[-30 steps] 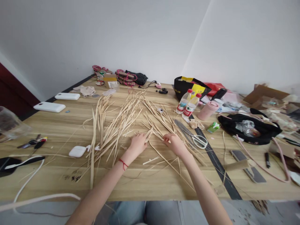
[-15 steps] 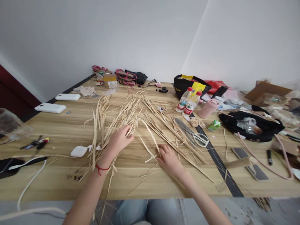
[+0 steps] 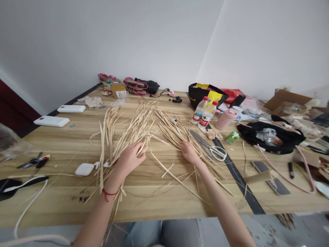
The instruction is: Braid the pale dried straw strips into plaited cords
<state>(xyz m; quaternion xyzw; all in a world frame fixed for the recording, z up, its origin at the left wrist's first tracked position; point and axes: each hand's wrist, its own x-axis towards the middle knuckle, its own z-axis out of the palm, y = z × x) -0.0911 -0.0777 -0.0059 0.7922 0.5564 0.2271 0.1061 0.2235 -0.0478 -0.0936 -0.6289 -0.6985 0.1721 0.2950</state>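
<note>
My left hand (image 3: 130, 157), with a red string on its wrist, is closed around a small woven straw braid (image 3: 144, 144) whose loose strips trail over the table. My right hand (image 3: 189, 152) reaches into the pile of pale straw strips (image 3: 174, 132) at the middle right, fingers curled onto the strips. More straw strips (image 3: 123, 132) fan out beyond the left hand. White-handled scissors (image 3: 214, 151) lie just right of my right hand.
On the wooden table (image 3: 164, 192) are two water bottles (image 3: 204, 113), a pink cup (image 3: 224, 119), a black bag (image 3: 267, 135), a phone (image 3: 276, 185), a white earbud case (image 3: 83, 169), power banks (image 3: 51, 120), pliers (image 3: 33, 160) and white cables (image 3: 28, 206). Cardboard boxes stand at the far right.
My right hand moved from the near table surface forward and right into the straw pile. My left hand stayed on the braid, shifting slightly toward me.
</note>
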